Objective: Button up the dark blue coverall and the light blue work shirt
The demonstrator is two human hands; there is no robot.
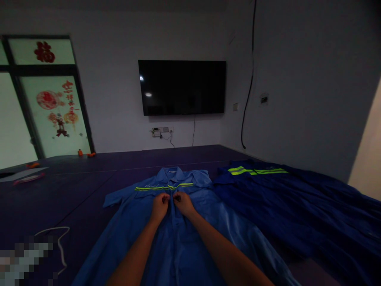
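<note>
A blue work shirt (pixel 135 220) lies spread out, front up, with its collar (pixel 172 174) away from me. Yellow-green stripes (pixel 153 188) cross its chest. My left hand (pixel 160 207) is closed in a pinch at the left side of the front placket (pixel 172 222), just below the stripes. Opposite it, my right hand (pixel 183 204) pinches the cloth on the right side of the placket. The fingertips of both hands are close together but apart; whether a button is between them is too small and dark to tell.
A darker blue garment (pixel 262 198) with yellow-green stripes lies at the right, against the shirt. A white cable (pixel 61 242) curls on the purple floor mat (pixel 86 190) at lower left, beside a blurred-out patch. Small orange toys (pixel 91 155) sit near the glass door (pixel 53 107). A television (pixel 183 87) hangs ahead.
</note>
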